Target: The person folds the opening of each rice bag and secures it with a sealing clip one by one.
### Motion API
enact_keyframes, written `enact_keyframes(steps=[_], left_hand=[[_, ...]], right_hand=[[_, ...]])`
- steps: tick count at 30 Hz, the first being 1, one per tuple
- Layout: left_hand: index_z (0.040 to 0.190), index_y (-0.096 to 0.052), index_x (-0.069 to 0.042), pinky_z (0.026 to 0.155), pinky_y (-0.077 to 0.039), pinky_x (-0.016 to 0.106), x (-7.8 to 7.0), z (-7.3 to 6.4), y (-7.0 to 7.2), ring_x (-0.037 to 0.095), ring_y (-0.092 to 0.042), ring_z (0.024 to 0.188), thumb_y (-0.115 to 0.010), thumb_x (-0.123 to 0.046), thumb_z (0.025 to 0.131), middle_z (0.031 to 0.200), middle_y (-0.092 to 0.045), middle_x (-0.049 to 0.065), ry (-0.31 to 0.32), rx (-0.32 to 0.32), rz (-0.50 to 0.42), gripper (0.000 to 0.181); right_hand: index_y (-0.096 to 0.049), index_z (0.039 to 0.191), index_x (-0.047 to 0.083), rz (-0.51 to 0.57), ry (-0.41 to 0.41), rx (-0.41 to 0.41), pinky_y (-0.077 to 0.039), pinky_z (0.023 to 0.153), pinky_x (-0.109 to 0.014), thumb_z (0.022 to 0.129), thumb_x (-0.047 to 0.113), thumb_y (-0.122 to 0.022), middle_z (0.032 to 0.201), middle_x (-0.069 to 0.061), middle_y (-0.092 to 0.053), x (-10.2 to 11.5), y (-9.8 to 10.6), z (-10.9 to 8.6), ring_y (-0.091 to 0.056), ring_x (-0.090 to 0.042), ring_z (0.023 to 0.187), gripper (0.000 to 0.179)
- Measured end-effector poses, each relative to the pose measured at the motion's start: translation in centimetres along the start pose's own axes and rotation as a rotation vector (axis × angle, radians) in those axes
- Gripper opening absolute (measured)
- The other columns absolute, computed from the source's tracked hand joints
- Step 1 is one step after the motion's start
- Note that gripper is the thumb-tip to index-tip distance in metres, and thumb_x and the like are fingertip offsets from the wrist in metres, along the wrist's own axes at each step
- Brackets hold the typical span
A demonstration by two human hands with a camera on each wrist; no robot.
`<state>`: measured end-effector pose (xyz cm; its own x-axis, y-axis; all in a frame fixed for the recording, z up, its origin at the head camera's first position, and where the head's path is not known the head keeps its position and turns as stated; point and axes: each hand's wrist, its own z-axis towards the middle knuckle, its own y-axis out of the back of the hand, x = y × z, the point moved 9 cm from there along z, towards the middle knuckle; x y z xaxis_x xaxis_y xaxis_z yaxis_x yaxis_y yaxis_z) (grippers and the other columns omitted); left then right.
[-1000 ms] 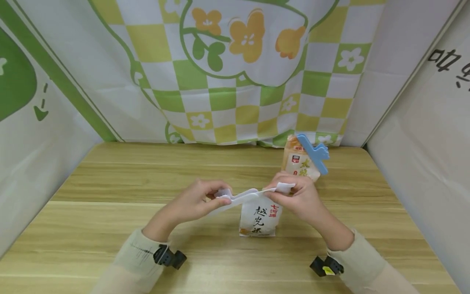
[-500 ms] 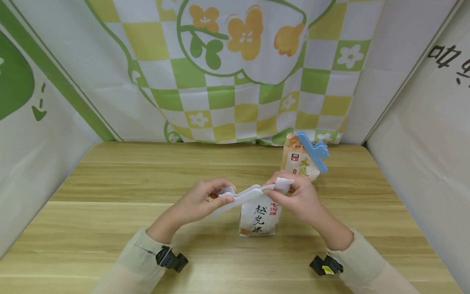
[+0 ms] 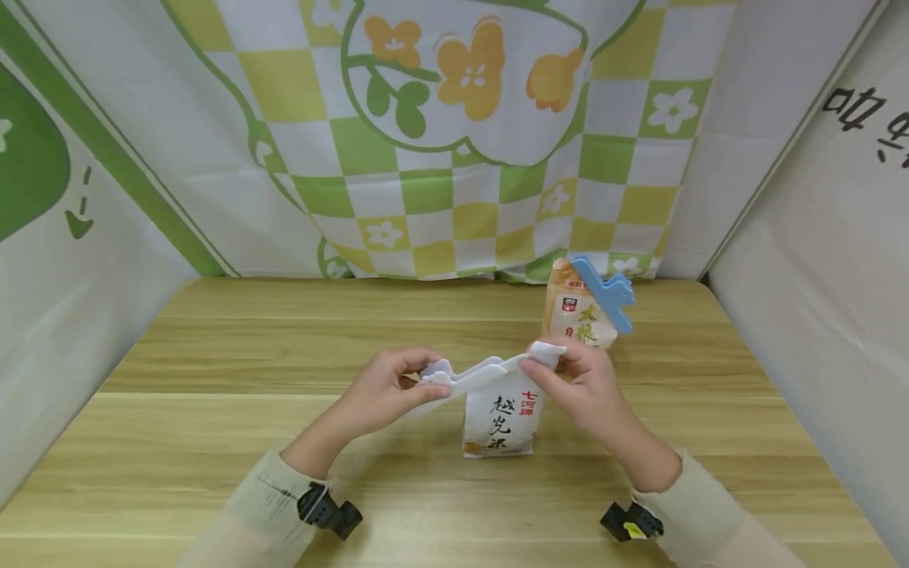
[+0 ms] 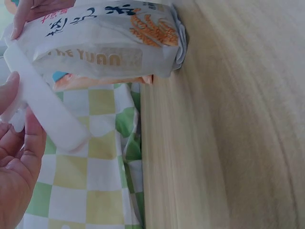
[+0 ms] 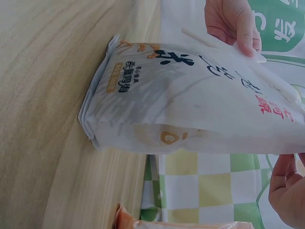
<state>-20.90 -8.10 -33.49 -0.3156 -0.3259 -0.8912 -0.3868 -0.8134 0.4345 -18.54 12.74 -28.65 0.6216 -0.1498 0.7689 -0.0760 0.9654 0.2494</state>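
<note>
A white paper rice bag with black and red characters stands upright on the table. My left hand pinches the handle of a white bag clip between thumb and fingers. The clip's long bar reaches right, to the bag's top edge. At the top right corner my right hand pinches the folded bag top, its thumb in front and its fingers behind. The left wrist view shows the clip's bar slanting away from the bag. In the right wrist view, the bag's side hides part of the clip.
Behind the right hand stands an orange and white bag with a blue clip across its top corner. A checked green and yellow cloth hangs at the back edge of the wooden table. White panels flank both sides.
The right thumb has shifted slightly along the bag's top, and the folded corner stands up a little more. The left hand and clip have barely moved.
</note>
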Motion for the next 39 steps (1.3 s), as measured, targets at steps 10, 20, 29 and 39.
enact_keyframes(steps=[10,20,29,39], left_hand=[[0.110,-0.067,0.000,0.068,-0.060,0.042,0.5,-0.4,-1.4,0.017,-0.069,0.079,-0.071,-0.013,0.092,0.099,-0.068,0.016,0.000,-0.008,-0.059,0.023],[0.108,-0.068,-0.001,0.066,-0.060,0.038,-0.1,-0.2,-1.3,0.024,-0.069,0.079,-0.072,-0.013,0.091,0.098,-0.069,0.016,-0.006,-0.036,-0.056,0.022],[0.108,-0.069,-0.001,0.065,-0.059,0.034,-0.5,0.0,-1.0,0.020,-0.067,0.077,-0.073,-0.012,0.090,0.098,-0.070,0.015,-0.014,-0.076,-0.050,0.021],[0.110,-0.069,0.002,0.065,-0.058,0.025,-1.7,0.7,-0.9,0.006,-0.065,0.075,-0.073,-0.007,0.089,0.098,-0.070,0.017,-0.059,-0.073,-0.063,0.023]], right_hand=[[-0.068,0.084,-0.002,0.008,0.047,-0.012,-0.052,0.059,-0.017,0.083,-0.014,-0.068,0.073,-0.002,-0.063,0.3,-0.7,-0.9,-0.056,0.001,0.068,0.012],[-0.065,0.078,-0.002,-0.132,-0.017,0.006,-0.053,0.058,-0.020,0.083,-0.011,-0.070,0.069,-0.011,-0.065,0.4,-0.4,-0.4,-0.057,0.001,0.065,0.012],[-0.068,0.084,-0.005,-0.234,-0.196,0.005,-0.051,0.057,-0.021,0.086,-0.003,-0.072,0.074,-0.013,-0.070,0.5,-0.4,0.0,-0.057,0.000,0.065,0.005],[-0.070,0.090,-0.008,-0.202,-0.210,0.022,-0.056,0.062,-0.021,0.086,-0.005,-0.072,0.080,-0.018,-0.074,1.1,-0.4,0.2,-0.063,0.001,0.070,0.006]])
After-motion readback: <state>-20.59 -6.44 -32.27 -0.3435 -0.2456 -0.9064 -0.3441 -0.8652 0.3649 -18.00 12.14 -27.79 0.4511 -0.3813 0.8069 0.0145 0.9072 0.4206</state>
